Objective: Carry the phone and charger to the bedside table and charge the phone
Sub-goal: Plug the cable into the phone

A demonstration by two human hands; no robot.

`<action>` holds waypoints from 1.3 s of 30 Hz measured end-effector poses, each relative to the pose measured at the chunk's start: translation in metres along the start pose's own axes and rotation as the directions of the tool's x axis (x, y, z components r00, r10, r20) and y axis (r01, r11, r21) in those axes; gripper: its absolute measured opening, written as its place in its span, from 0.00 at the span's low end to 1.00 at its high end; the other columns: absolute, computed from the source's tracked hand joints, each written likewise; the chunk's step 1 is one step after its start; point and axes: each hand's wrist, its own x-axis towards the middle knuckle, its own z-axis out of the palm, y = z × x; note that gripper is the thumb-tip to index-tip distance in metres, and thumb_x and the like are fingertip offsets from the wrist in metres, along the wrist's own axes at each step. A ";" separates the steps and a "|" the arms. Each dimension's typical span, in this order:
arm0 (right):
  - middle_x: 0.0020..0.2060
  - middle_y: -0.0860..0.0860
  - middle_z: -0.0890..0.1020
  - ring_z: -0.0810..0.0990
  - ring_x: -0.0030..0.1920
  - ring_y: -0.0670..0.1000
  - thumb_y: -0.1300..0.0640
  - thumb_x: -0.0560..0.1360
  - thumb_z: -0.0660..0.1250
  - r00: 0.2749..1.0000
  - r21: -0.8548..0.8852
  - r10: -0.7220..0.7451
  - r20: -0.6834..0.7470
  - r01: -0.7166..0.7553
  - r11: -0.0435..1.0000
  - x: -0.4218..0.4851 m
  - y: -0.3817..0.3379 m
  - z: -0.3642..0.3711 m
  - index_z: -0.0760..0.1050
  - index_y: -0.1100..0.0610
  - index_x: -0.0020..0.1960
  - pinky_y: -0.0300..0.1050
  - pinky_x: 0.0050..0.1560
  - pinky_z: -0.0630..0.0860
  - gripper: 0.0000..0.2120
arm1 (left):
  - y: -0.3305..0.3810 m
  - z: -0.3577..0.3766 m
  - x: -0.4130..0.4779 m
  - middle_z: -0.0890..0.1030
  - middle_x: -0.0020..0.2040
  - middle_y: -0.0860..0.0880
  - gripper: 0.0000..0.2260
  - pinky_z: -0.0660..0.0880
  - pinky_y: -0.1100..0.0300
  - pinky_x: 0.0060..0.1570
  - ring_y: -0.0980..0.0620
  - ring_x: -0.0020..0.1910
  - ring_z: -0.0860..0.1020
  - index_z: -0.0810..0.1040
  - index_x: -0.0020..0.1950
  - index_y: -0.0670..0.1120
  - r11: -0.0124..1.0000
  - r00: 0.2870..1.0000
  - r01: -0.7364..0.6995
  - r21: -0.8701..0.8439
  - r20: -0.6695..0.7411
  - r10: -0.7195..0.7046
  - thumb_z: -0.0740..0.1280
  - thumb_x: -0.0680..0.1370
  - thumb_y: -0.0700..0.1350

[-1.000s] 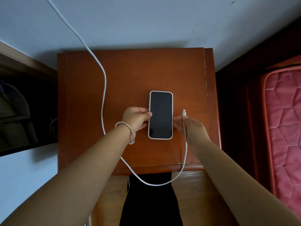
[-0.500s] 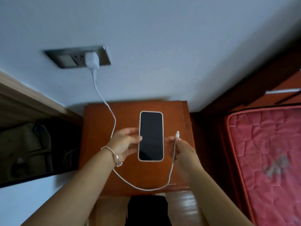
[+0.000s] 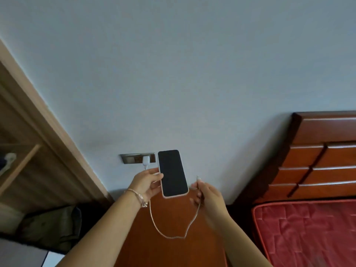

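Note:
The phone [image 3: 172, 172], dark screen in a pale case, is held upright in the air by my left hand [image 3: 146, 182], which grips its left edge. My right hand [image 3: 207, 193] pinches the white charging cable [image 3: 173, 235] just below its plug tip [image 3: 198, 178], a little right of the phone's lower end and apart from it. The cable loops down over the reddish-brown bedside table [image 3: 173, 253] and runs up behind my left hand to the white charger [image 3: 146, 160], plugged into the metal wall socket [image 3: 131, 158].
A wooden headboard [image 3: 323, 157] and a red quilted mattress [image 3: 308, 232] lie to the right. On the left stand a wooden shelf unit [image 3: 28, 155] and a dark bag [image 3: 52, 230] on the floor. The grey wall fills the upper view.
My left hand has lifted the phone off the bedside table into the air. My right hand rose with the cable plug. The view tilted up, showing the socket and headboard.

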 end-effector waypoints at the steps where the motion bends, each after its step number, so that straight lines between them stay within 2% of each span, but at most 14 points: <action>1: 0.23 0.47 0.73 0.73 0.25 0.45 0.52 0.78 0.62 0.999 -0.041 -0.016 0.031 0.017 0.999 -0.006 -0.002 0.004 0.80 0.58 0.37 0.43 0.37 0.76 0.16 | 0.005 0.002 -0.005 0.83 0.51 0.40 0.11 0.80 0.57 0.33 0.44 0.46 0.83 0.78 0.55 0.40 1.000 1.000 -0.007 -0.023 0.002 0.007 0.65 0.75 0.31; 6: 0.23 0.47 0.73 0.71 0.25 0.45 0.56 0.79 0.61 0.991 -0.197 -0.080 0.109 0.100 0.975 -0.032 0.005 0.014 0.81 0.58 0.37 0.47 0.41 0.74 0.16 | 0.016 0.009 -0.018 0.82 0.47 0.42 0.09 0.79 0.60 0.30 0.46 0.43 0.82 0.78 0.49 0.41 0.996 0.999 -0.026 -0.087 0.018 0.027 0.63 0.76 0.30; 10: 0.25 0.47 0.75 0.73 0.27 0.45 0.53 0.79 0.61 0.989 -0.304 -0.095 0.116 0.126 0.944 -0.046 0.019 0.013 0.81 0.57 0.39 0.42 0.38 0.74 0.15 | 0.015 0.012 -0.022 0.81 0.47 0.43 0.09 0.79 0.59 0.30 0.47 0.43 0.81 0.77 0.51 0.42 0.994 0.998 -0.030 -0.104 0.055 0.036 0.62 0.76 0.31; 14: 0.24 0.46 0.75 0.74 0.26 0.43 0.53 0.79 0.60 0.991 -0.312 -0.101 0.085 0.122 0.942 -0.051 0.026 0.013 0.81 0.57 0.40 0.37 0.35 0.75 0.15 | 0.010 0.015 -0.025 0.82 0.47 0.43 0.09 0.79 0.59 0.31 0.48 0.42 0.82 0.78 0.52 0.42 0.995 0.997 -0.028 -0.093 0.072 0.035 0.64 0.76 0.31; 20: 0.23 0.46 0.75 0.74 0.24 0.41 0.53 0.79 0.60 0.992 -0.276 -0.113 0.058 0.125 0.953 -0.052 0.030 0.017 0.81 0.56 0.39 0.35 0.35 0.76 0.16 | 0.007 0.011 -0.028 0.81 0.51 0.42 0.09 0.80 0.57 0.33 0.45 0.47 0.81 0.78 0.51 0.42 0.993 0.996 -0.034 -0.116 0.083 0.043 0.64 0.76 0.31; 24: 0.23 0.45 0.75 0.74 0.25 0.41 0.52 0.79 0.61 0.991 -0.289 -0.118 0.065 0.132 0.948 -0.053 0.033 0.020 0.82 0.55 0.39 0.35 0.36 0.78 0.16 | 0.006 0.008 -0.029 0.79 0.58 0.40 0.14 0.79 0.54 0.41 0.43 0.53 0.80 0.75 0.61 0.39 0.994 0.997 -0.039 -0.102 0.066 0.046 0.64 0.76 0.32; 27: 0.23 0.45 0.76 0.74 0.25 0.41 0.51 0.79 0.60 0.991 -0.303 -0.112 0.077 0.130 0.944 -0.054 0.035 0.024 0.82 0.56 0.40 0.34 0.35 0.77 0.16 | 0.004 0.005 -0.031 0.78 0.60 0.39 0.16 0.79 0.53 0.44 0.41 0.57 0.79 0.74 0.64 0.39 0.994 0.998 -0.037 -0.099 0.046 0.042 0.64 0.76 0.32; 35: 0.25 0.47 0.75 0.74 0.27 0.43 0.52 0.80 0.59 0.995 -0.333 -0.092 0.047 0.103 0.937 -0.055 0.036 0.028 0.81 0.56 0.40 0.35 0.35 0.76 0.16 | 0.004 -0.001 -0.029 0.79 0.58 0.39 0.15 0.81 0.56 0.35 0.44 0.50 0.81 0.75 0.62 0.39 0.989 0.999 -0.020 -0.145 0.035 0.025 0.64 0.76 0.31; 39: 0.26 0.49 0.75 0.73 0.26 0.43 0.52 0.79 0.59 0.996 -0.346 -0.083 0.040 0.092 0.934 -0.053 0.036 0.031 0.81 0.57 0.41 0.37 0.35 0.75 0.16 | 0.004 -0.002 -0.028 0.79 0.58 0.39 0.15 0.81 0.56 0.35 0.43 0.50 0.81 0.75 0.62 0.40 0.992 0.999 -0.017 -0.122 0.030 0.021 0.64 0.76 0.32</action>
